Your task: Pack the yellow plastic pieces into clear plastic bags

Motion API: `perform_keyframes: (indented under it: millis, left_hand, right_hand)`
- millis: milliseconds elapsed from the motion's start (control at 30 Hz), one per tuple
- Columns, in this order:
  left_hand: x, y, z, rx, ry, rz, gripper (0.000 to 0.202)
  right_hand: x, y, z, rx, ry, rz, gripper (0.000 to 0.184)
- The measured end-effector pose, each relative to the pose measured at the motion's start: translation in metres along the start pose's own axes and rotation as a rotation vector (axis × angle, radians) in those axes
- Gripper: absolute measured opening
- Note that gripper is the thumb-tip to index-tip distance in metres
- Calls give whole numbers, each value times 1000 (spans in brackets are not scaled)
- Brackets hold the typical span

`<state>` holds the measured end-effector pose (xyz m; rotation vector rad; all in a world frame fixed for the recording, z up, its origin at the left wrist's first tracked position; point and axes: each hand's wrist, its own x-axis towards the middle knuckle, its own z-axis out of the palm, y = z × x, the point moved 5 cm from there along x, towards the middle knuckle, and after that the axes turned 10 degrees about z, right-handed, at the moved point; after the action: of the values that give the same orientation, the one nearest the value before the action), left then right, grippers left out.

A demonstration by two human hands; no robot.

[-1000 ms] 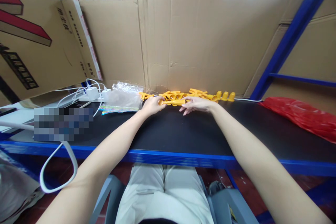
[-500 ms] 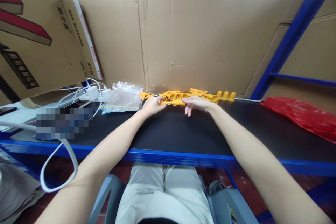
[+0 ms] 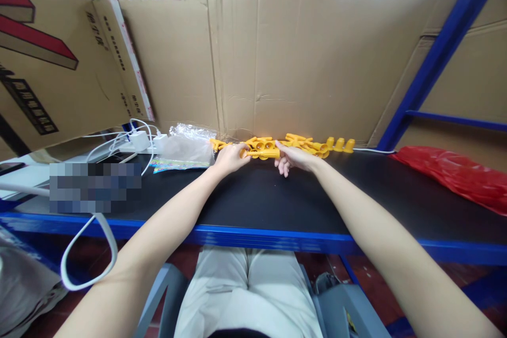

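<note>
Holding yellow piece (image 3: 270, 153): left hand (image 3: 230, 159), near clear plastic bag (image 3: 189, 151), contents unclear.

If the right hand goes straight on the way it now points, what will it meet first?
Probably the yellow piece held by the left hand; depth is unclear, so the right hand may already touch it.

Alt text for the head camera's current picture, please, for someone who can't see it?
A person's left hand holds a yellow piece, the right hand at its other end, over a black tabletop. More yellow pieces lie behind, along a cardboard wall; red plastic lies at right.
</note>
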<state>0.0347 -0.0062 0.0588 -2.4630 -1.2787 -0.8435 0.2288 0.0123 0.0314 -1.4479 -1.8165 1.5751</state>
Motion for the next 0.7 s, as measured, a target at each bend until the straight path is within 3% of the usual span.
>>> perform_keyframes:
  millis: [100,200,367,700]
  left_hand:
    - [0,-3,2,-11,-3,-24,33]
    - [0,-6,4,-24,-4,-28,33]
    - [0,-6,5,-17,-5,-19,32]
    - [0,-4,3,-54,-17,17,40]
  right_hand:
    - [-3,1,-4,-19,-25,9,66]
    - [-9,-4,-8,-63,-10,-95,47]
    - [-12,-11,-10,-139,77,-214,52]
    - [-12,-13,-12,-193,115,-263,40]
